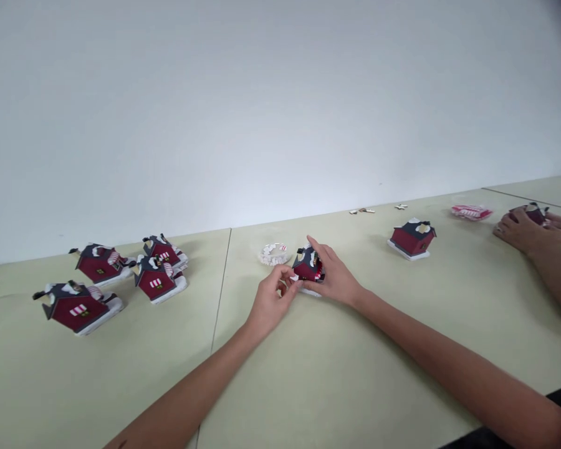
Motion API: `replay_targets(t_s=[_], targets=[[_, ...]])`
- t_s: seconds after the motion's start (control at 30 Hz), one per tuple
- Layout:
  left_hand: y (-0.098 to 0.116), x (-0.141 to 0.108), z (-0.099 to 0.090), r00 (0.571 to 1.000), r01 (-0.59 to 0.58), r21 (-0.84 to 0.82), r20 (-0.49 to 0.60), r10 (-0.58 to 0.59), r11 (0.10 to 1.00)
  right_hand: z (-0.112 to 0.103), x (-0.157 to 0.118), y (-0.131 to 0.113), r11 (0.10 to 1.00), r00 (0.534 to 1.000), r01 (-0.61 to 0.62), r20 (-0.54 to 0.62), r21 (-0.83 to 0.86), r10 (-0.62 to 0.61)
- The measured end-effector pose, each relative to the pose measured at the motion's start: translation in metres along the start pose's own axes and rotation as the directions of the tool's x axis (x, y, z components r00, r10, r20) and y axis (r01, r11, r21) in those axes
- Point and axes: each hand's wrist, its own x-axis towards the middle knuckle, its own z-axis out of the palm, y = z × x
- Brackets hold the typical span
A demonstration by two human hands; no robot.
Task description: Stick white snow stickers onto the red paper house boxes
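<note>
A small dark-red toy house [303, 269] with a dark roof and a white base stands on the table in front of me. My right hand [334, 274] grips it from the right side, fingers behind and thumb in front. At its left wall, my left hand [275, 293] is closed in a pinch on a small white piece [294, 277], which seems to touch the wall. The piece's exact shape is partly hidden by my fingertips. Just behind my left hand sits a clear round dish [273, 253] holding white pieces, one with red stripes.
Several finished-looking red houses [81, 308] stand at the left. Another red house [412, 239] is to the right. Small loose pieces [362, 211] lie near the wall, beside a bag of pink-and-white parts [471, 212]. A co-worker's hands [528, 231] hold a house at far right.
</note>
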Motion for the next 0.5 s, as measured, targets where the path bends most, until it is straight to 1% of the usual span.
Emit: replay_targets(t_s=[0.1,0.2,0.33,0.5], targets=[[-0.0033,0.0052,-0.0007,0.998,0.053,-0.057,-0.013,-0.054,0.997,0.0019,-0.0013,-0.0041,0.999,0.999,-0.044,0.008,0.012,0.044],[-0.0042,0.0071,-0.0025,0.997,0.081,-0.101,0.008,-0.080,0.992,0.0026,-0.0027,-0.0062,0.998,0.998,-0.059,0.014,0.008,0.059],[-0.0041,0.0055,-0.0038,0.997,0.076,-0.136,0.026,-0.073,0.988,0.0018,-0.0036,-0.0074,0.998,0.998,-0.060,0.017,-0.005,0.060],[-0.0046,0.0061,-0.0036,0.999,0.050,-0.185,0.016,-0.048,0.981,0.0010,-0.0038,-0.0099,0.998,0.999,-0.053,-0.001,-0.031,0.053]])
